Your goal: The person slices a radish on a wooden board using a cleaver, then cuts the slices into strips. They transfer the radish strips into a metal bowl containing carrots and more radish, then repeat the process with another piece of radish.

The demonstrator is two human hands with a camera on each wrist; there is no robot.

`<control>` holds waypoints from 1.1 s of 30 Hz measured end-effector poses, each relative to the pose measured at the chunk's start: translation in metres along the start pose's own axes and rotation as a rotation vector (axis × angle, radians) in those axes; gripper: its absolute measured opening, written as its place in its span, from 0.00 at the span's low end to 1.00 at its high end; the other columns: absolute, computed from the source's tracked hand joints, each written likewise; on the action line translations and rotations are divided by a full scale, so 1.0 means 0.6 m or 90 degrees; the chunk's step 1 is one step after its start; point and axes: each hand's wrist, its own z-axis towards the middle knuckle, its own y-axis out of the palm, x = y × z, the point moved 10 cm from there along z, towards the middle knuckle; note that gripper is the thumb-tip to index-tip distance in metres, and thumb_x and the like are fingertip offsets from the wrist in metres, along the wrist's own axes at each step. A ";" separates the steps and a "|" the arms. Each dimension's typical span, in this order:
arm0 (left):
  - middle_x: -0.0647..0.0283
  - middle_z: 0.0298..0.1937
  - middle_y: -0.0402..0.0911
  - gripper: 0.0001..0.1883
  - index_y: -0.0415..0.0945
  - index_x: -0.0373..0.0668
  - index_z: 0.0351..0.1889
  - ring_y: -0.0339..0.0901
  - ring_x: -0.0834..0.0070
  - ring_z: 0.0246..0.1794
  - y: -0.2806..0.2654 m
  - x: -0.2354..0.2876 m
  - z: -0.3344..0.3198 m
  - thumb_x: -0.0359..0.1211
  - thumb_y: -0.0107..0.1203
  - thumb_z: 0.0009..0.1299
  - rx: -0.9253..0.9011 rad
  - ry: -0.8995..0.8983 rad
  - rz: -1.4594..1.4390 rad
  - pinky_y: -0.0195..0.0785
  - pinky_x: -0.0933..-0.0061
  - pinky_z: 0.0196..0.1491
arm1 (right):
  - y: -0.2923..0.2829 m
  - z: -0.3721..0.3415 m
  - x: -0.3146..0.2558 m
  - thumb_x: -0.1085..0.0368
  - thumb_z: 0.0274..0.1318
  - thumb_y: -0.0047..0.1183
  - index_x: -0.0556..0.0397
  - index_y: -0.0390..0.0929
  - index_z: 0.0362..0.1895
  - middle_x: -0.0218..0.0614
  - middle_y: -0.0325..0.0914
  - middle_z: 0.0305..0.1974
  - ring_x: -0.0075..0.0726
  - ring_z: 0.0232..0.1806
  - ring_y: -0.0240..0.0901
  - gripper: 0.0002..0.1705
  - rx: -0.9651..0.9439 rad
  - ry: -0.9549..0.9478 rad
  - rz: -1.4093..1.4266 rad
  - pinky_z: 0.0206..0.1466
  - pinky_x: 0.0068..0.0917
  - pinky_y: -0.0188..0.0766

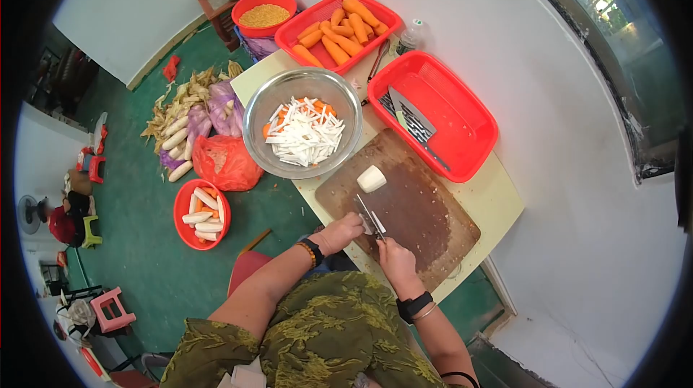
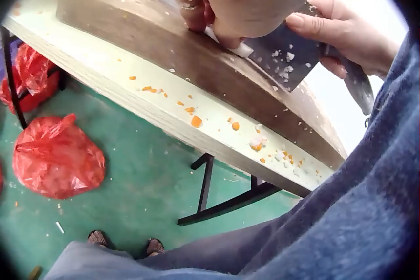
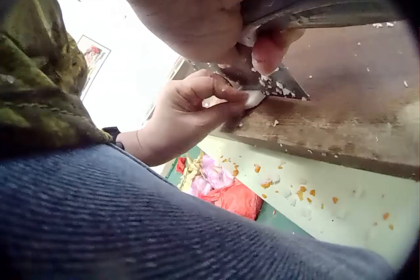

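Note:
My right hand [image 1: 398,267] grips the handle of a cleaver [image 2: 287,55]. Its broad blade, flecked with white bits, stands on edge at the near side of a wooden cutting board [image 1: 433,233]. Just left of the blade, my left hand [image 1: 342,233] pinches a piece of white radish [image 3: 254,99] between curled fingers and thumb; most of that piece is hidden by the fingers. A thin cut strip [image 1: 380,223] lies along the blade's right side. Farther back on the board sits a short peeled radish chunk [image 1: 372,179].
A large metal bowl [image 1: 254,117] of white and orange strips stands left of the board. Behind are a red basket [image 1: 473,117] holding a bladed tool and a slotted grater, and a red basket of carrots [image 1: 337,45]. A red basin [image 1: 180,225] of peeled vegetables stands on the floor.

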 end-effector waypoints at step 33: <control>0.62 0.33 0.75 0.14 0.79 0.40 0.34 0.70 0.62 0.40 -0.007 -0.007 -0.003 0.20 0.53 0.49 0.029 -0.016 -0.009 0.70 0.70 0.44 | 0.020 -0.003 0.009 0.57 0.63 0.47 0.55 0.71 0.28 0.49 0.77 0.21 0.57 0.24 0.76 0.16 -0.050 0.021 -0.040 0.26 0.47 0.74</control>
